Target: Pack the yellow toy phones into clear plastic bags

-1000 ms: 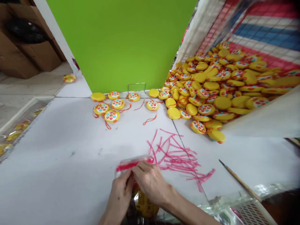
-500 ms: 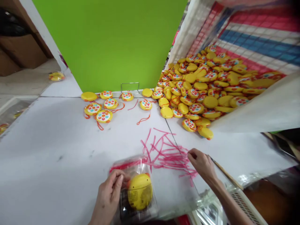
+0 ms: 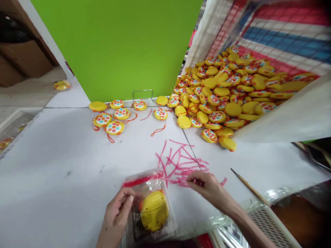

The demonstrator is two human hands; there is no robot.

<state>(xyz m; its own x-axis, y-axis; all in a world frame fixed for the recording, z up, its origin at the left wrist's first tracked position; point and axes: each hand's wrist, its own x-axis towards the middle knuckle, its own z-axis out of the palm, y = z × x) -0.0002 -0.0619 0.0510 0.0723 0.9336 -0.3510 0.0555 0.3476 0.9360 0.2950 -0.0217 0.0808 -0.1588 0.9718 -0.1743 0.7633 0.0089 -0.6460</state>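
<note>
A clear plastic bag [image 3: 168,227] with a red band along its top lies at the front of the table, and a yellow toy [image 3: 155,212] shows through it, back side up. My left hand [image 3: 116,213] is closed, thumb and fingers pinching the bag's left edge. To the right, my right hand [image 3: 207,187] is closed over the near side of a heap of thin pink strips [image 3: 178,162]. Pink shows between its curled fingers and a strip end sticks out behind the hand; how many strips it grips is hidden.
Several spotted yellow toys [image 3: 115,127] with orange cords lie further back, before a green panel [image 3: 116,44]. A big pile of them [image 3: 219,91] spills from a striped sack [image 3: 284,38] at right. A pointed wooden-handled tool [image 3: 249,187] lies near the front edge, above a white basket [image 3: 274,224].
My right hand has moved left across the pink strips, and the strips at their near right end have shifted. My left hand and the bag stay nearly in place.
</note>
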